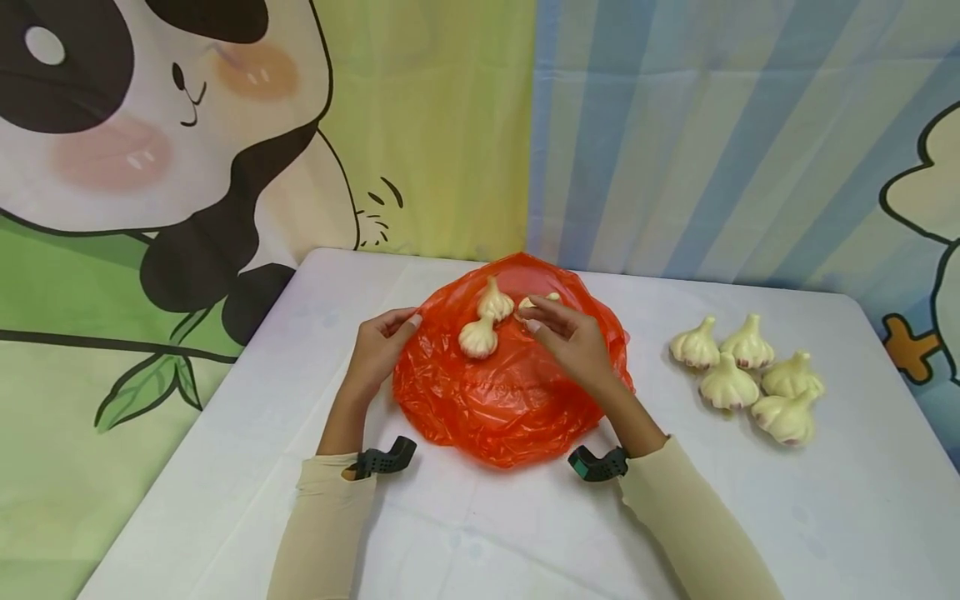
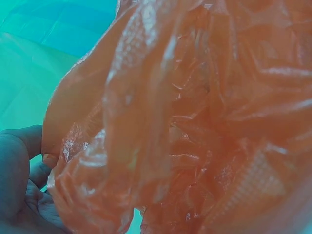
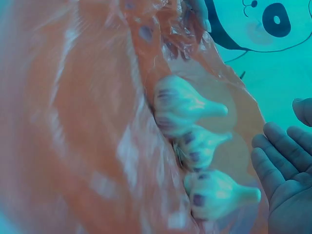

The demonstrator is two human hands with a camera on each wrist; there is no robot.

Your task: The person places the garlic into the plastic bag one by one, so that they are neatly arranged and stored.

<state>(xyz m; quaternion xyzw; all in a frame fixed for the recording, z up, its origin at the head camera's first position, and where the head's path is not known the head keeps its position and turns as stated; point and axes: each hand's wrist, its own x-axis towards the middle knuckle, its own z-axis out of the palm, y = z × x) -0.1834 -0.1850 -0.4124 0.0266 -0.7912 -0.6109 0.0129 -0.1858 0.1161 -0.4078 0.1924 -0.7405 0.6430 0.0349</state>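
Nearest my feed, a crinkly translucent red plastic bag [image 1: 510,408] sits on the white-covered table [image 1: 465,542]. The left hand [image 1: 380,350] pinches the bag's left edge, thumb against finger. The right hand [image 1: 576,343] is over its right side, fingers extended and thumb apart. Three cream garlic bulbs with purplish patches [image 1: 477,338] are in the bag: two touching, left of that hand, the third by its fingertips, mostly covered on head cam. Can't tell if they touch. Left wrist cam's mostly plastic, hand cut off. Over to the right, five similar bulbs [image 1: 727,385] bunch together; behind everything, a panda-print curtain [image 1: 427,125].
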